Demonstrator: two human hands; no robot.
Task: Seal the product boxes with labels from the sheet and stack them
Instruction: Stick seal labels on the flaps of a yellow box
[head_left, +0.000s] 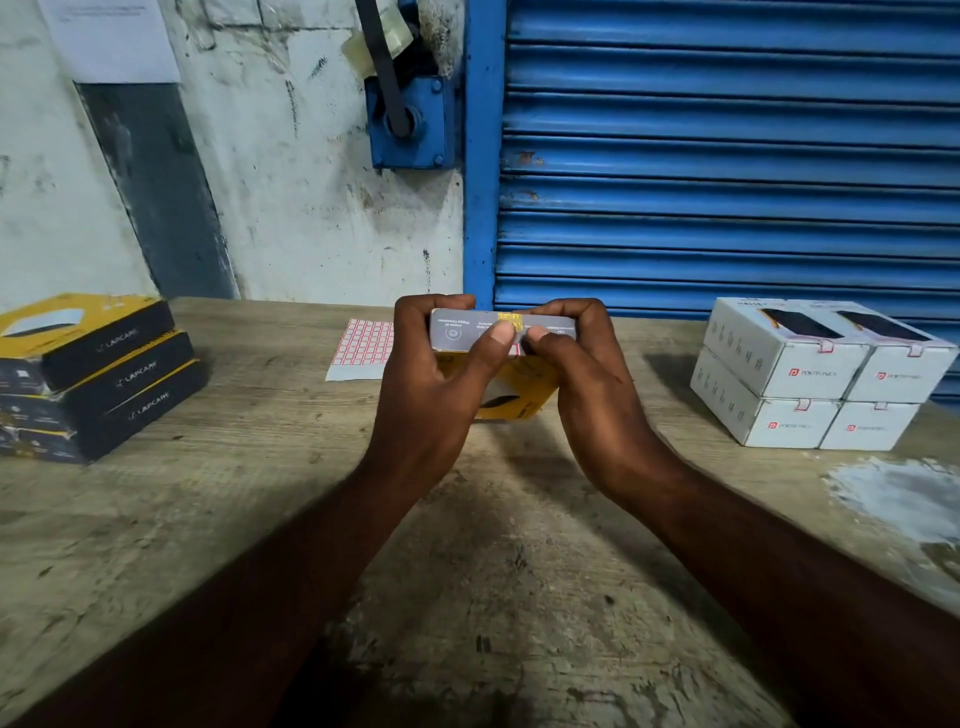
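Observation:
A yellow and grey product box (519, 382) stands on edge at the middle of the wooden table (260, 519), its grey side up. My left hand (436, 374) grips its left end, thumb pressed on the grey edge near a small red-bordered label. My right hand (576, 364) grips the right end, thumb beside the left thumb. Behind the hands lies the label sheet (363, 345) with rows of red-bordered labels, partly hidden by my left hand.
Three black and yellow boxes (93, 374) are stacked at the left. Several white boxes (821, 374), stacked two high, stand at the right, with labels on their flaps. A blue roller shutter (727, 156) and a white wall rise behind the table.

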